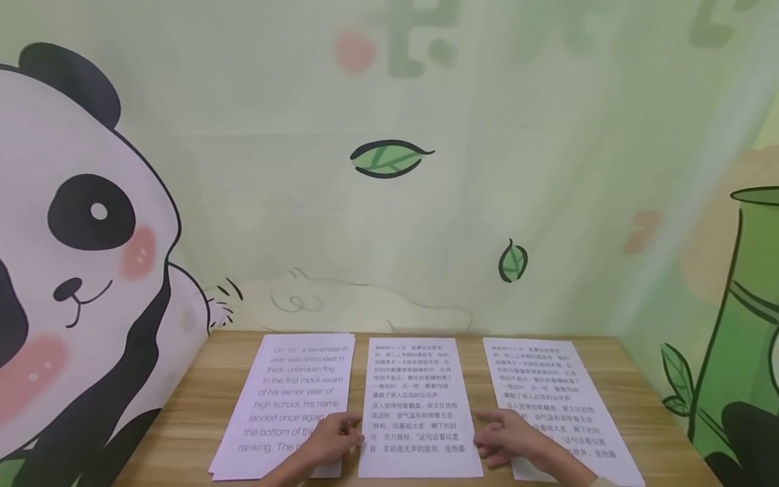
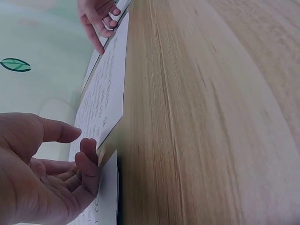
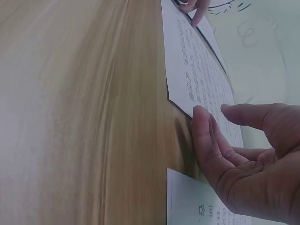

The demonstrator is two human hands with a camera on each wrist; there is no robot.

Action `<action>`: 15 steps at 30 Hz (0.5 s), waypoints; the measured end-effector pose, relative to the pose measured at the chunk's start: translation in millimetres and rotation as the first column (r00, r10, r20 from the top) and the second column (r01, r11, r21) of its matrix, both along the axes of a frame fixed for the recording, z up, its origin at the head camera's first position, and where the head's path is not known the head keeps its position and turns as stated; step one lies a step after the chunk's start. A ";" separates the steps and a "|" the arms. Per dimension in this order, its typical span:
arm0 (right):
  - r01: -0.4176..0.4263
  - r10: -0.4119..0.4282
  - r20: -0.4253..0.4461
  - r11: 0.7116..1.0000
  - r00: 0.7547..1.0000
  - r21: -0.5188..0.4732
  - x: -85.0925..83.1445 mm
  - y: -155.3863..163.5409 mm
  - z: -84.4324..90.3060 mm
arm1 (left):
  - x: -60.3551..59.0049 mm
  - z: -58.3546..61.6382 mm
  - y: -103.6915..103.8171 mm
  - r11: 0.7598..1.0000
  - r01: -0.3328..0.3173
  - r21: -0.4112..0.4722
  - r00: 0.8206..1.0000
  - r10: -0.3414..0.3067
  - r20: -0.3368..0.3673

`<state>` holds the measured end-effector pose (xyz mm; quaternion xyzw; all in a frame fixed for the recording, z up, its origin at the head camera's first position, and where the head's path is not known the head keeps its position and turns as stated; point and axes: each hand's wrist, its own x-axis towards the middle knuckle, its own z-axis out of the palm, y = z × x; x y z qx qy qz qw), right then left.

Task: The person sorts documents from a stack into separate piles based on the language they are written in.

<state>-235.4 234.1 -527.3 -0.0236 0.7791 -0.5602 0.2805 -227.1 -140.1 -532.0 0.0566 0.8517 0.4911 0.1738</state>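
Three printed paper stacks or sheets lie side by side on a wooden table. At the left edge of the middle Chinese-text sheet (image 1: 414,406) are the fingertips of my left hand (image 1: 331,439), which overlaps the English-text paper (image 1: 286,399). My right hand (image 1: 523,439) reaches in from the other side, its fingertips just off the middle sheet's right edge and its back part over the right Chinese-text sheet (image 1: 541,385). Both wrist views show a gap between thumb and bent fingers, with nothing held in the left hand (image 2: 56,173) or the right hand (image 3: 253,159).
Bare wood of the table (image 1: 633,399) shows around the papers. Behind it hangs a pale green backdrop (image 1: 304,203) with a cartoon panda (image 1: 91,149), leaves and a bamboo stalk (image 1: 748,270). The English-text paper has a second sheet edge showing beneath it.
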 end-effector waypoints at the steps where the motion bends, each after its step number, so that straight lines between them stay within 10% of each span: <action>1: -0.012 0.012 -0.003 1.000 1.000 -0.012 0.3 -0.8 0.4 | -0.5 -0.2 0.9 1.000 0.001 -0.004 1.000 -0.001 0.007; 15: 0.005 -0.006 -0.018 1.000 1.000 -0.026 2.0 -4.4 1.2 | -0.2 1.0 2.7 0.998 -0.036 0.046 0.999 0.035 0.029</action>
